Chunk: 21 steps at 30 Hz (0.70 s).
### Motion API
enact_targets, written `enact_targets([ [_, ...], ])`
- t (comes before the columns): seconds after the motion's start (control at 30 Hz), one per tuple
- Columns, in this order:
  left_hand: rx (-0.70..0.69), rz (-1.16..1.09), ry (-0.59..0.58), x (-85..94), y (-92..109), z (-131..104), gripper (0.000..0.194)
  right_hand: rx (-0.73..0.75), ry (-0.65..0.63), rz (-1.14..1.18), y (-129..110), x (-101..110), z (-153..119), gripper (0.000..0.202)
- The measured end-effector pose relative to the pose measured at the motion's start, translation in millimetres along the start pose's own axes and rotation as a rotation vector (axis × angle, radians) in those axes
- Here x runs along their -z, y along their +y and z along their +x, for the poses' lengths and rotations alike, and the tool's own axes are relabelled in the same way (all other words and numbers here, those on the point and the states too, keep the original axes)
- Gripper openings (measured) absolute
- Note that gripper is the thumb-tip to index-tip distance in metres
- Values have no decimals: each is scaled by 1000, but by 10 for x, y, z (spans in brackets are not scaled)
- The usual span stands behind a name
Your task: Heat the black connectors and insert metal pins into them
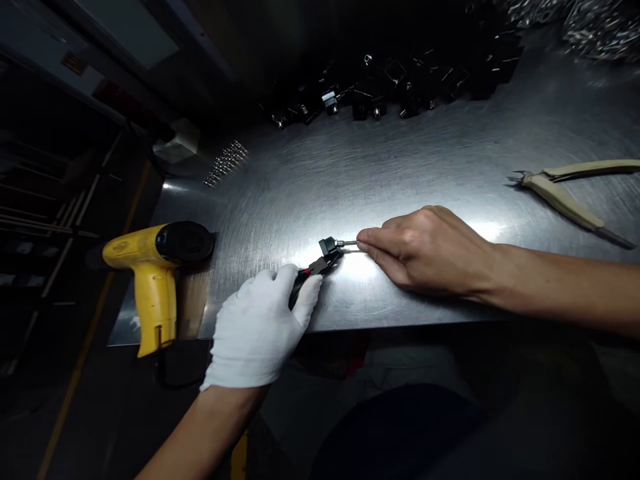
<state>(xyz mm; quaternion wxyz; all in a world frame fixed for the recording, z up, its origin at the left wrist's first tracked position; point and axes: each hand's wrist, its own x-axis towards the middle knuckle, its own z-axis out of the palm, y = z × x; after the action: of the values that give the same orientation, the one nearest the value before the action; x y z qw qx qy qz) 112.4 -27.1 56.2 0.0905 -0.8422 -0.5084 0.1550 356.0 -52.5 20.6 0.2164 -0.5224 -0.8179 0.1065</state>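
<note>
My left hand (260, 320), in a white glove, is wrapped round dark pliers (318, 266) with a bit of red on the handle. Their jaws point up and right, at a small black block (327, 246); whether they clamp it is too small to tell. A thin metal rod (349, 243) runs from a shiny fitting beside the block to my bare right hand (425, 250), whose thumb and forefinger pinch its right end. Both hands are low over the metal table (280, 200), close to its front edge.
A yellow heat gun (150, 267) lies at the table's left edge. Small metal pins (226, 163) sit in rows behind it. Black parts (400, 80) are heaped along the back. Cream-handled cutters (565, 190) lie open on the right, near bagged metal pieces (605, 30).
</note>
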Motion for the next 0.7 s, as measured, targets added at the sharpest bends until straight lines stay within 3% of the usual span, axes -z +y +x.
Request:
enact_targets([
  [0.37,-265,6,35,-108,-280,92,47,273,-17,71,265,-34,36,32],
  [0.7,-306,108,6,-125,-339,165,49,348,-181,130,396,67,121,33],
])
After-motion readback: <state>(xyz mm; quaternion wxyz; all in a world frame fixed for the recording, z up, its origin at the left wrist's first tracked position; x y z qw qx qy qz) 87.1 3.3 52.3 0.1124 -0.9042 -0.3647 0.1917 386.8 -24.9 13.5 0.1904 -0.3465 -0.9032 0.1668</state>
